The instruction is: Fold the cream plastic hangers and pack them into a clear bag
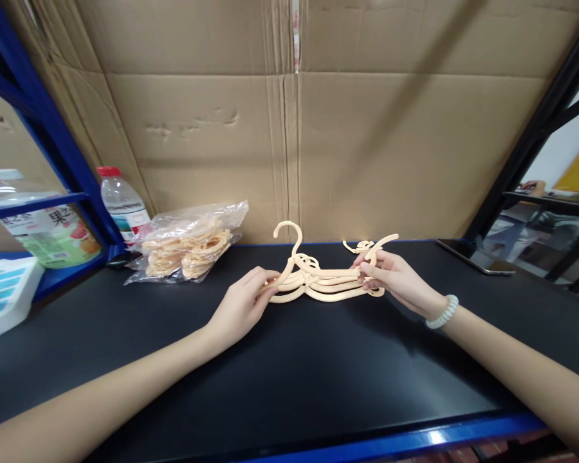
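Cream-coloured clothes hangers [332, 297] lie in a small overlapping stack in the middle of the black tabletop. The hook [296, 233] of one rises above the pile and curves to the left. My left hand [241, 299] is closed in a pinch on the left arm of a hanger. At the right end of the stack, my right hand [395, 280] pinches a hanger part, with a curved cream tip [388, 238] sticking up past the fingers. A thin cream loop [361, 246] shows behind that hand. The fingers partly hide where the pieces meet.
A clear plastic bag [193, 241] of similar cream pieces sits at the back left, before a red-capped bottle [123, 199]. A large labelled bottle [53, 225] stands behind the blue frame. A flat dark device [475, 257] lies back right. Cardboard [390, 141] walls the rear.
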Action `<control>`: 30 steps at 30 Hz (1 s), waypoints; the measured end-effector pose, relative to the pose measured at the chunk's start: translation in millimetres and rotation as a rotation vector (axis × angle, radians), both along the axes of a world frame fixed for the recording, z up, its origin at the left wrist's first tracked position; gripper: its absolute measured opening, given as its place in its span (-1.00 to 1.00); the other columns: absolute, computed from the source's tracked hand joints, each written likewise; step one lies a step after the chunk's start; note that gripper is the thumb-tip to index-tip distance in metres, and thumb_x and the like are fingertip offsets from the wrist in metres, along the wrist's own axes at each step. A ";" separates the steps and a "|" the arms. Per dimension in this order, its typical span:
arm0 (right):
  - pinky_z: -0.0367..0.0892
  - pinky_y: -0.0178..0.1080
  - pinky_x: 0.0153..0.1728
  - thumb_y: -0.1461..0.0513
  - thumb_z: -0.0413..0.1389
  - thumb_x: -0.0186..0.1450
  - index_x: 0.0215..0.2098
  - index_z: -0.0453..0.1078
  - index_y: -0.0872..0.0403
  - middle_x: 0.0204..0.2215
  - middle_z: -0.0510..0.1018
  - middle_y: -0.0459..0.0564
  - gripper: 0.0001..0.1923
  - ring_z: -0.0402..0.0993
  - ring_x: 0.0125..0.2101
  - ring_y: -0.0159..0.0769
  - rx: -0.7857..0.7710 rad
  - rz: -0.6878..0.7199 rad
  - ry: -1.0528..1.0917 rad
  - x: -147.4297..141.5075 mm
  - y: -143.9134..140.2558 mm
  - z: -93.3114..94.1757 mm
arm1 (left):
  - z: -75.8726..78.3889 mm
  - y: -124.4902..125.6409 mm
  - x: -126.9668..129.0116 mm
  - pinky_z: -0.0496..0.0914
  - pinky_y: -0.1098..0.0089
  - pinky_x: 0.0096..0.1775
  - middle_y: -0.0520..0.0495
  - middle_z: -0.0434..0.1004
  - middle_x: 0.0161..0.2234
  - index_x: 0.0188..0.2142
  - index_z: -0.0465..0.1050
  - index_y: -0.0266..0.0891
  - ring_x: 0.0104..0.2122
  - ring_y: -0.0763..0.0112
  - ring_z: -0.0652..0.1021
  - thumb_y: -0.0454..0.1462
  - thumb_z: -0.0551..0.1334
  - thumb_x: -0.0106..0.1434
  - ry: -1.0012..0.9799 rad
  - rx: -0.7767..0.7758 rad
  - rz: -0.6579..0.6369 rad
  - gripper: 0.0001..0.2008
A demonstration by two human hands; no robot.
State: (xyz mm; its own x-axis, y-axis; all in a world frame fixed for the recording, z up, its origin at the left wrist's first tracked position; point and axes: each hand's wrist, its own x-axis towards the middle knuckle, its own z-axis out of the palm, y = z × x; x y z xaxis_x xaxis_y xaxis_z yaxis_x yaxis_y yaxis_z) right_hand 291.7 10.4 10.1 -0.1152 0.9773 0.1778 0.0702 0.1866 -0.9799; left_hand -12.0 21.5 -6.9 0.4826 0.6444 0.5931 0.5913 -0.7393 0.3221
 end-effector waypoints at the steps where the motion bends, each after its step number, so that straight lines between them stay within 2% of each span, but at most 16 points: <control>1: 0.38 -0.27 -0.40 0.02 0.30 0.07 -0.32 0.40 0.10 -0.46 0.45 -0.08 -0.63 0.41 -0.44 -0.38 0.009 0.013 -0.002 0.2 -0.4 0.8 | -0.4 0.8 -0.3 0.37 0.38 -0.24 -0.05 0.43 -0.28 -0.10 0.35 -0.22 -0.31 0.38 0.47 -0.30 0.07 0.35 -0.012 0.001 0.010 -0.84; 5: 0.33 -0.26 -0.38 0.05 0.28 0.12 -0.33 0.45 0.10 -0.42 0.43 -0.07 -0.70 0.35 -0.42 -0.38 0.004 0.040 0.115 7.2 2.0 3.7 | 0.5 1.3 0.2 0.39 0.39 -0.25 -0.06 0.43 -0.25 -0.08 0.34 -0.22 -0.31 0.38 0.47 -0.29 0.07 0.35 -0.039 0.019 0.035 -0.82; 8: 0.30 -0.30 -0.41 0.08 0.27 0.13 -0.37 0.48 0.10 -0.41 0.44 -0.07 -0.75 0.32 -0.46 -0.42 -0.007 0.046 0.217 23.6 8.6 7.8 | 1.9 -0.8 0.9 0.38 0.39 -0.25 -0.07 0.39 -0.23 -0.12 0.37 -0.21 -0.29 0.38 0.47 -0.30 0.07 0.35 -0.039 0.058 0.040 -0.84; 10: 0.29 -0.31 -0.41 0.10 0.30 0.09 -0.39 0.49 0.09 -0.46 0.44 -0.09 -0.76 0.31 -0.48 -0.43 -0.034 0.057 0.196 38.3 13.5 11.6 | 2.2 -2.2 0.5 0.38 0.40 -0.26 -0.07 0.37 -0.25 -0.16 0.39 -0.21 -0.29 0.39 0.47 -0.31 0.08 0.34 -0.040 0.072 0.022 -0.85; 15: 0.31 -0.24 -0.34 0.07 0.36 -0.01 -0.38 0.50 0.10 -0.46 0.52 -0.06 -0.67 0.39 -0.44 -0.35 -0.134 0.103 -0.148 66.4 19.6 19.0 | 6.4 -3.5 -4.5 0.36 0.40 -0.27 -0.06 0.42 -0.35 -0.27 0.40 -0.24 -0.33 0.38 0.46 -0.34 0.11 0.29 0.085 0.132 -0.074 -0.90; 18: 0.29 -0.23 -0.31 0.07 0.34 0.02 -0.38 0.51 0.11 -0.43 0.55 -0.03 -0.69 0.42 -0.40 -0.32 -0.077 0.239 -0.432 69.8 19.1 20.1 | 13.1 -4.3 -7.8 0.34 0.37 -0.29 -0.08 0.46 -0.36 -0.29 0.41 -0.24 -0.35 0.36 0.44 -0.36 0.12 0.25 0.242 0.177 -0.119 -0.90; 21: 0.28 -0.22 -0.27 0.03 0.31 0.05 -0.39 0.52 0.10 -0.41 0.57 -0.03 -0.69 0.43 -0.36 -0.29 -0.029 0.327 -0.626 67.7 18.0 20.0 | 18.6 -5.4 -9.2 0.31 0.36 -0.28 -0.04 0.47 -0.38 -0.33 0.40 -0.22 -0.34 0.35 0.45 -0.37 0.13 0.21 0.388 0.180 -0.148 -0.90; 25: 0.25 -0.23 -0.34 -0.04 0.28 0.05 -0.41 0.50 0.10 -0.48 0.54 -0.05 -0.63 0.40 -0.41 -0.27 0.001 0.315 -0.767 65.7 17.1 20.6 | 18.6 -6.5 -9.7 0.30 0.35 -0.29 -0.02 0.48 -0.37 -0.36 0.39 -0.21 -0.32 0.33 0.46 -0.37 0.14 0.19 0.467 0.135 -0.118 -0.92; 30: 0.25 -0.24 -0.36 -0.01 0.24 0.10 -0.35 0.48 0.10 -0.43 0.54 -0.03 -0.65 0.38 -0.41 -0.29 0.084 0.266 -0.831 64.8 18.3 19.3 | 11.2 -8.7 -7.8 0.35 0.36 -0.28 -0.06 0.47 -0.29 -0.28 0.35 -0.22 -0.29 0.32 0.47 -0.35 0.13 0.21 0.350 0.053 -0.031 -0.92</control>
